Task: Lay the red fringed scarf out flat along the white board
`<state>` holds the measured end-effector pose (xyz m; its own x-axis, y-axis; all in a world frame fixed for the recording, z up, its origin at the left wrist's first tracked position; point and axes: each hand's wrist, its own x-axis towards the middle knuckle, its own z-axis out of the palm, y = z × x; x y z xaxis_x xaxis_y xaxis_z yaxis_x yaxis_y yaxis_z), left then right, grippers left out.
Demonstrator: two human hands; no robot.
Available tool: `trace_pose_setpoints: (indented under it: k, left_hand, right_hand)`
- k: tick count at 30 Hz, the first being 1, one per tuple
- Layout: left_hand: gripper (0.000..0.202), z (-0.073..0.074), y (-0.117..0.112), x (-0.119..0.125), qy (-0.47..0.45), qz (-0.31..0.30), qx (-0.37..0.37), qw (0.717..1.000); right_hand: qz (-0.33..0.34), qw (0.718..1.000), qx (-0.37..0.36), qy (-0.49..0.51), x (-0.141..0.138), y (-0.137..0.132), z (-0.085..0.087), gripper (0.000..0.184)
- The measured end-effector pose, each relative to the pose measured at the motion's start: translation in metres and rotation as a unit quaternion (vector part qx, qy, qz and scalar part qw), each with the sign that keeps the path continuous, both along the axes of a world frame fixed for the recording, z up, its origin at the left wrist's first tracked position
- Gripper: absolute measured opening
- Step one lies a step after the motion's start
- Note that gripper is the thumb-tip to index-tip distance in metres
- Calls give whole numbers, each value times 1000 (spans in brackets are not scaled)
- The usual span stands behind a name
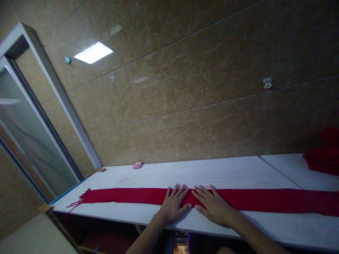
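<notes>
A long red scarf (262, 200) lies stretched lengthwise along the white table (201, 173). Its left end has a loose fringe (79, 200); the other end runs out of view on the right. Near the scarf's middle, my left hand (175, 204) rests flat on the cloth with fingers spread. Close beside it, my right hand (213, 204) also lies palm down on the scarf, fingers apart. The two thumbs point toward each other, with a narrow strip of red cloth between the hands.
Folded red cloth (323, 157) is piled at the back right of the table. A small pink object (138, 165) sits against the tiled wall (185, 88). To the left stands a glass door with a metal frame (59, 93). Under the tabletop is a dark shelf space.
</notes>
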<state>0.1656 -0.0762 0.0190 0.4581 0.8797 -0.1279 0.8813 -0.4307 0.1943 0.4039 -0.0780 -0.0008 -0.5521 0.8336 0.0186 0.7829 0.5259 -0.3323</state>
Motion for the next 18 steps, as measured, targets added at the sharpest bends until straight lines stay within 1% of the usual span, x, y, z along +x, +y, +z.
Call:
trace_pose_setpoints:
  k: [3,6,9,11,13,15,16,18]
  left_hand:
    - [84,-9,4,-4,-36,-3,4,999]
    - [74,-19,9,-8,-66,-10,12,998]
    - [70,-25,10,-10,-94,-20,16,995]
    - [70,-26,9,-12,-112,-23,12,993]
    - [68,-26,9,-20,-123,-14,1,992]
    - [66,-24,10,-40,-115,13,-8,993]
    - [66,-23,11,-56,-103,35,-8,994]
    - [65,-21,15,-99,-59,105,7,993]
  right_hand:
    - [-32,998,45,-2,-17,8,-1,68]
    - [-58,992,108,-2,-40,19,-14,62]
    - [-55,987,152,-24,-50,28,-39,61]
    - [-22,978,205,-36,-46,35,-60,60]
    - [1,961,276,-35,-35,43,-79,58]
    - [23,933,357,-29,-23,51,-95,57]
    - [36,914,403,-21,-18,53,-100,57]
    - [63,875,480,-8,-9,57,-108,56]
